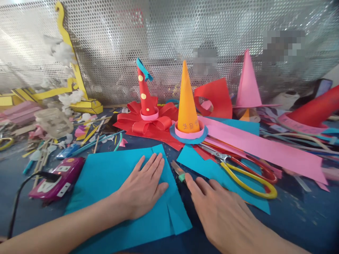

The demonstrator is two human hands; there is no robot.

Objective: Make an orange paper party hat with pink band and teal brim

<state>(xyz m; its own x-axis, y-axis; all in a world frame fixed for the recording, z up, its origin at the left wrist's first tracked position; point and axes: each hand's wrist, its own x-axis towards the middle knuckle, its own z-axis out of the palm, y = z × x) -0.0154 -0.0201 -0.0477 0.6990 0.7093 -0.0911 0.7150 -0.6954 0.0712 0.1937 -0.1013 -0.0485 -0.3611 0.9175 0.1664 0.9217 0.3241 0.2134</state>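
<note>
A large sheet of blue paper (106, 173) lies on the dark table, with slits near its right edge. My left hand (144, 187) rests flat on this sheet, fingers stretched out. To the right of the sheet, my right hand (219, 208) is closed around a utility knife (178, 170) with a green part, its blade pointing away to the upper left. Most of the knife's handle is hidden under the hand. Scissors (246, 178) with red and yellow handles lie beyond that hand on blue paper scraps (196, 160).
An orange paper cone hat (186, 102) and a red dotted cone hat (145, 93) stand behind the sheet. A pink cone (248, 83) and a pink strip (265, 148) are at the right. A purple power strip (59, 178) with a black cord sits at the left, near scattered scraps.
</note>
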